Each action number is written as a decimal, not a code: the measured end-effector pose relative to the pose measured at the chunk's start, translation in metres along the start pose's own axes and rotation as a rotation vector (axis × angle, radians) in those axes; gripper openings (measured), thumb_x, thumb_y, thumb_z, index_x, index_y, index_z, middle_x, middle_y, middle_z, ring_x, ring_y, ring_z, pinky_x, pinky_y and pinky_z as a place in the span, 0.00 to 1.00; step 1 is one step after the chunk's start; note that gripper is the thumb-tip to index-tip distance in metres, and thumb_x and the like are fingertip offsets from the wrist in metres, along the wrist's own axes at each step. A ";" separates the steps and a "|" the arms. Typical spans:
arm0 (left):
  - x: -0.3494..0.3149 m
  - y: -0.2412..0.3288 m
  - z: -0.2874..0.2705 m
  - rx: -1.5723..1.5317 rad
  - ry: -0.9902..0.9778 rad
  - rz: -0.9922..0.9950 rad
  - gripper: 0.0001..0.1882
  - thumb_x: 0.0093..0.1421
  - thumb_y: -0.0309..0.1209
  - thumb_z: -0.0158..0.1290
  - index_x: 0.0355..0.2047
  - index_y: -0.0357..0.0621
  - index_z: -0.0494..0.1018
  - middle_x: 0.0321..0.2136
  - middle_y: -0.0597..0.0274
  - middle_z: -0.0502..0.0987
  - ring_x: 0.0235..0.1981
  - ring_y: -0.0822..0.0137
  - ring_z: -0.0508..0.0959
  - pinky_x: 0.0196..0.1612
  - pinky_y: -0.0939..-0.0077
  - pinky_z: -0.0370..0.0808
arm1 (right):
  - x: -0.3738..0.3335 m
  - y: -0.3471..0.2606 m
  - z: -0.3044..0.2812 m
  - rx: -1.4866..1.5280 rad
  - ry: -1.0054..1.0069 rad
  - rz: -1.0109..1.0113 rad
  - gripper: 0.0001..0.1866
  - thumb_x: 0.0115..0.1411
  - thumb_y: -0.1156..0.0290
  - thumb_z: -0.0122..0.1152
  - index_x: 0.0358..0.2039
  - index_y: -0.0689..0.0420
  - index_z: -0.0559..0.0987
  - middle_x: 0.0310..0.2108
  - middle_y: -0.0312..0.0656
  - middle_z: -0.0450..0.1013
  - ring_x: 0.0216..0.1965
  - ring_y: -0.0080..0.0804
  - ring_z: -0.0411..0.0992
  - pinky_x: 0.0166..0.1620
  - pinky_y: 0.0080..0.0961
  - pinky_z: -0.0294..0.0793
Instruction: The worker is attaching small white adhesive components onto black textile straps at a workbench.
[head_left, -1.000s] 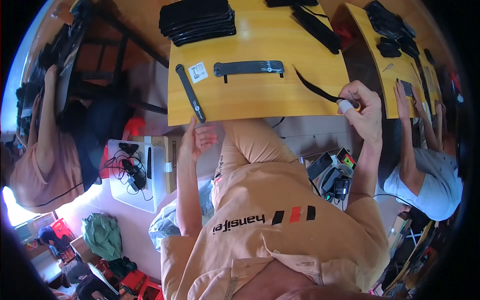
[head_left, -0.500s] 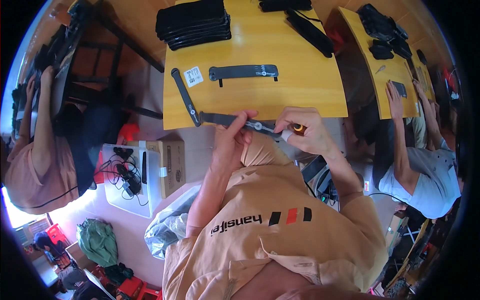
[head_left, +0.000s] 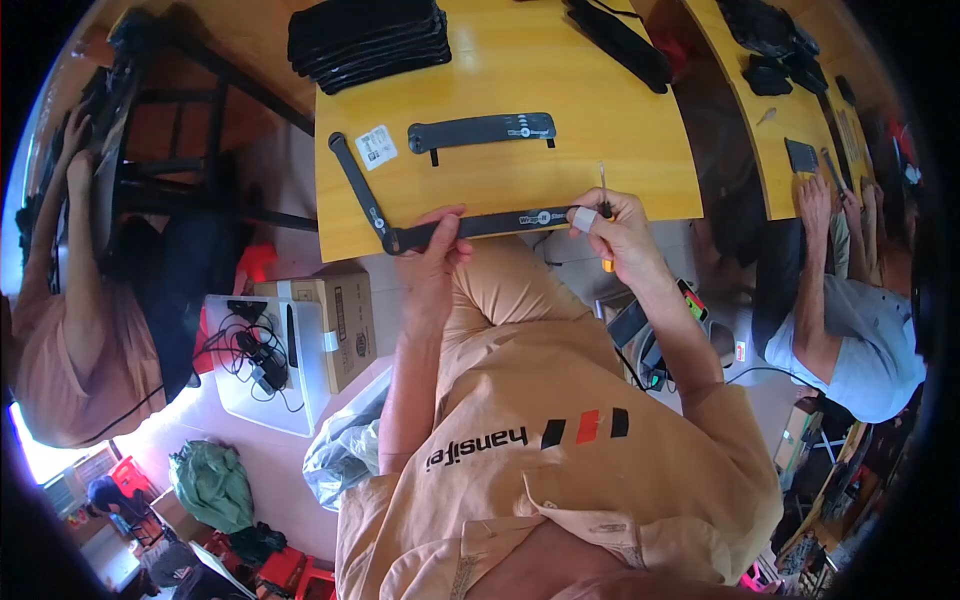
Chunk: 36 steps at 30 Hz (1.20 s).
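Both hands on one dark strap, held out lengthwise over the front edge of the yellow desk. Left hand: fingers closed on the strap left of its middle. Right hand: thumb and fingers pinch the right end, white tape on one digit. Same hand also holds a slim tool, orange at the handle end, metal shaft pointing away from the body.

Strap's left end overlaps the near end of a narrow strap lying slantwise on the desk; can't tell if they touch. Just beside that one: white label. Right of the label, a wider strap lies flat, two black tabs poking out on its near side. Far left of desk: stack of folded black pieces. Far right: long black bundle. Clear bin with black cables sits below, left of the person.
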<state>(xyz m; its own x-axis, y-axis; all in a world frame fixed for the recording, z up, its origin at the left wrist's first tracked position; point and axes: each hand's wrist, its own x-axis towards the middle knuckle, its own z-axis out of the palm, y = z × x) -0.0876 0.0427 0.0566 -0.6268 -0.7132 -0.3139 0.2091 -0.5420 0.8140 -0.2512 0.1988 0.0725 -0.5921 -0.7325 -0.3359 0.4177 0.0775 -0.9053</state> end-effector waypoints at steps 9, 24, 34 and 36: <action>0.037 0.014 -0.031 0.175 0.102 0.070 0.08 0.54 0.22 0.52 0.36 0.35 0.72 0.26 0.61 0.75 0.24 0.72 0.77 0.28 0.85 0.76 | 0.029 0.004 -0.020 -0.057 0.107 -0.042 0.04 0.49 0.78 0.59 0.26 0.62 0.74 0.19 0.39 0.70 0.08 0.11 0.54 0.11 0.09 0.49; 0.119 0.001 -0.031 0.544 0.177 0.209 0.06 0.53 0.23 0.53 0.31 0.33 0.72 0.20 0.65 0.73 0.17 0.79 0.70 0.19 0.88 0.68 | 0.103 0.015 -0.022 -0.077 0.236 -0.110 0.04 0.46 0.81 0.61 0.25 0.63 0.75 0.13 0.30 0.64 0.09 0.13 0.56 0.11 0.12 0.50; 0.132 -0.007 -0.025 0.577 0.212 0.212 0.05 0.52 0.23 0.54 0.28 0.34 0.71 0.18 0.65 0.72 0.16 0.79 0.69 0.18 0.88 0.67 | 0.119 0.031 -0.030 -0.185 0.291 -0.152 0.04 0.46 0.79 0.61 0.24 0.62 0.76 0.14 0.30 0.65 0.11 0.13 0.58 0.13 0.12 0.54; 0.132 -0.007 -0.024 0.583 0.222 0.221 0.05 0.52 0.23 0.54 0.28 0.35 0.71 0.18 0.65 0.72 0.16 0.79 0.69 0.18 0.88 0.67 | 0.119 0.032 -0.030 -0.184 0.293 -0.153 0.04 0.46 0.79 0.62 0.24 0.62 0.76 0.14 0.30 0.65 0.11 0.13 0.59 0.13 0.12 0.55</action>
<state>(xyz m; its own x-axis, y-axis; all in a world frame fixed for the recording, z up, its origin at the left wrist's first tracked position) -0.1532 -0.0582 -0.0022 -0.4334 -0.8883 -0.1516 -0.1649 -0.0872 0.9824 -0.3289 0.1342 -0.0046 -0.8212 -0.5224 -0.2295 0.1942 0.1223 -0.9733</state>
